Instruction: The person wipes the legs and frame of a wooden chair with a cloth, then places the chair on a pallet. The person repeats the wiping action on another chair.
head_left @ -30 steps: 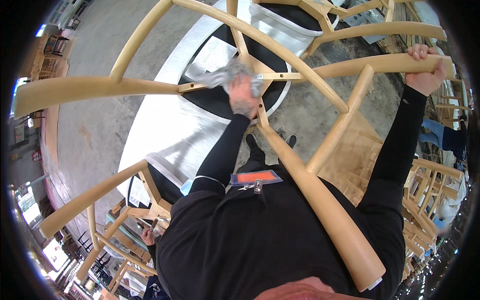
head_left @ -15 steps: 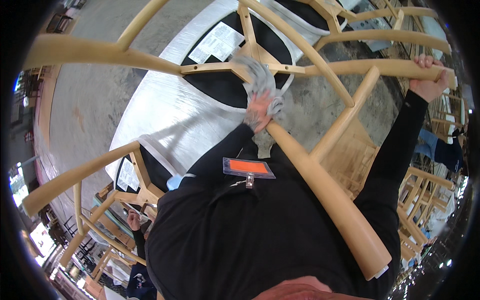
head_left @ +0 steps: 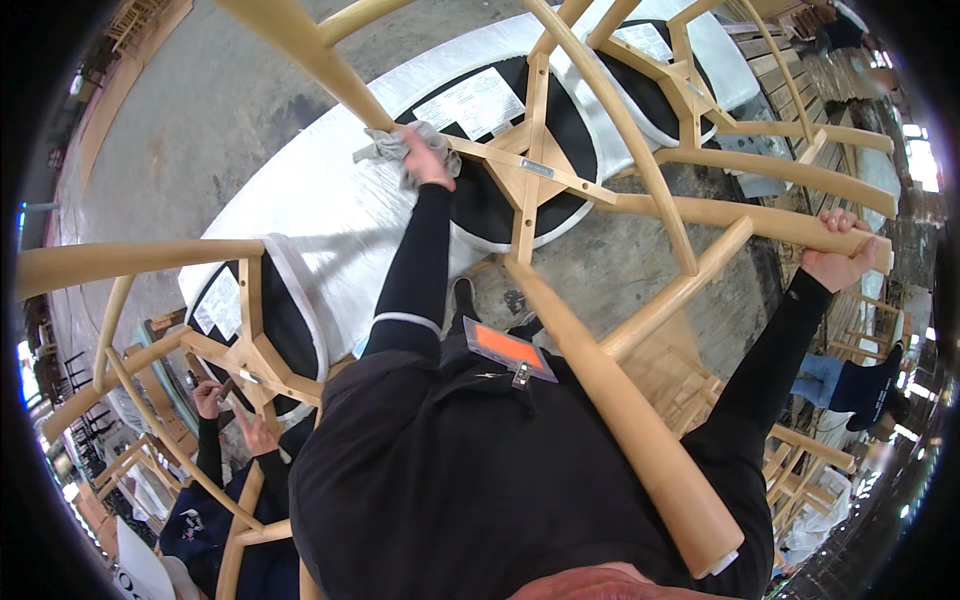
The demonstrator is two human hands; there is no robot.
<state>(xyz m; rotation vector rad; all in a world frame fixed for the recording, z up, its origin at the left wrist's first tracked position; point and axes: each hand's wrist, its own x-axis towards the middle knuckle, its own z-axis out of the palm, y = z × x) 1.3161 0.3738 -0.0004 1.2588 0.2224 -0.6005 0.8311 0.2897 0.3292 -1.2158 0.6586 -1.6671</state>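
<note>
An upturned wooden chair (head_left: 690, 208) rests seat-down in front of me, its black underside (head_left: 484, 205) facing up beneath a crossed wooden brace (head_left: 535, 170). My left hand (head_left: 425, 160) is closed on a crumpled grey rag (head_left: 385, 147), pressed where a far-left leg (head_left: 320, 60) meets the brace. At the right, my right hand (head_left: 840, 250) wraps round the end of another leg. The nearest leg (head_left: 630, 420) slants toward my chest, with a pale tip at its end.
A long surface wrapped in clear plastic (head_left: 290, 190) carries more upturned chairs, one at left (head_left: 245, 350) and one at far right (head_left: 655, 80). A co-worker's hands (head_left: 235, 415) are at the left chair's brace. Another person (head_left: 850, 385) stands at right, near stacked wooden frames (head_left: 800, 480).
My left hand and the rag have moved left and away from me, from the near side of the brace to the far-left leg joint. My right hand still grips the same leg.
</note>
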